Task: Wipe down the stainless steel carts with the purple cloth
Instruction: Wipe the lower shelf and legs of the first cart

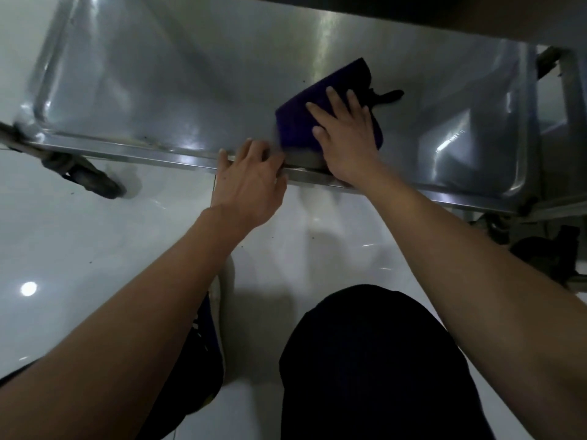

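Purple cloth (305,114) lay folded on the lower shelf (165,77) of the stainless steel cart, toward two o'clock of the shelf's middle and close to its near rim (143,154). The right hand (344,134) pressed it flat — fingers straight and spread across the fabric, palm down, wrist crossing the rim at five o'clock of the cloth. To wipe well, I judged the hand should keep even pressure and travel in overlapping passes toward the corners, where specks showed along the near edge. The left hand (254,177) gripped the rim at seven o'clock of the cloth, fingers curled over the edge — seemingly steadying the cart. A castor (95,181) sat on the pale floor (63,249) at nine o'clock.
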